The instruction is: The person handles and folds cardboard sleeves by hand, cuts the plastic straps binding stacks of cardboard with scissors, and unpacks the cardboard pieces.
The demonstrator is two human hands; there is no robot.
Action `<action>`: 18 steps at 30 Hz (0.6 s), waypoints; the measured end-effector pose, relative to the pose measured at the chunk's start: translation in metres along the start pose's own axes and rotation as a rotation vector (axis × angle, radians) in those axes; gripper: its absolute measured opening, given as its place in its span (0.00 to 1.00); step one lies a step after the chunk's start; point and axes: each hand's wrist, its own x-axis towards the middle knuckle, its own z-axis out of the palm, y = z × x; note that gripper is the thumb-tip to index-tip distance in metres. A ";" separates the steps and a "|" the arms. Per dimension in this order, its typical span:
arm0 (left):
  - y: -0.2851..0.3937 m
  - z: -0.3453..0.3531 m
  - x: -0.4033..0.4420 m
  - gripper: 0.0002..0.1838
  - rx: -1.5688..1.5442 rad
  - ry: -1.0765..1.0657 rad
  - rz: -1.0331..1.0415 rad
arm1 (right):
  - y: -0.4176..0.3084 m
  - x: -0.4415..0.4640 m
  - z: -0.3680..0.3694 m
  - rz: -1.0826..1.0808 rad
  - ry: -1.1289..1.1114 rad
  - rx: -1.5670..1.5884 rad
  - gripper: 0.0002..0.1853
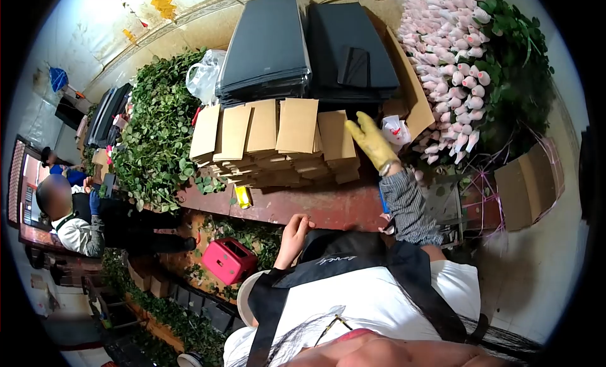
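Worn on the head, one wide, round view looks forward and steeply down; the wearer's chest fills its near edge; the red table lies just beyond.

The right hand wears a mustard-yellow glove, its sleeve finely checked in dark grey and white. The cardboard pieces are plain tan; the stacked sheets are dark slate grey. The table is dull red, the small packet bright yellow, the plastic box hot pink. Flower heads are pale pink, leaves deep green. White lettering marks the black apron over a white shirt.
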 end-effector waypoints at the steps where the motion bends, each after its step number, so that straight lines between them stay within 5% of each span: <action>1: -0.004 0.000 0.003 0.15 0.000 0.005 -0.005 | -0.018 -0.007 -0.012 -0.039 0.088 0.021 0.34; 6: 0.002 0.009 0.021 0.16 0.040 -0.005 -0.037 | 0.003 0.054 -0.040 -0.331 -0.020 -0.290 0.14; 8: 0.006 0.013 0.025 0.16 0.043 -0.009 -0.065 | 0.004 0.076 -0.033 -0.202 -0.048 -0.130 0.13; 12: 0.021 0.024 0.028 0.16 0.080 -0.003 -0.067 | -0.017 0.090 -0.020 -0.122 0.170 -0.330 0.15; 18: 0.014 0.030 0.022 0.12 -0.114 0.084 -0.116 | -0.012 0.104 -0.042 -0.075 -0.178 -0.095 0.16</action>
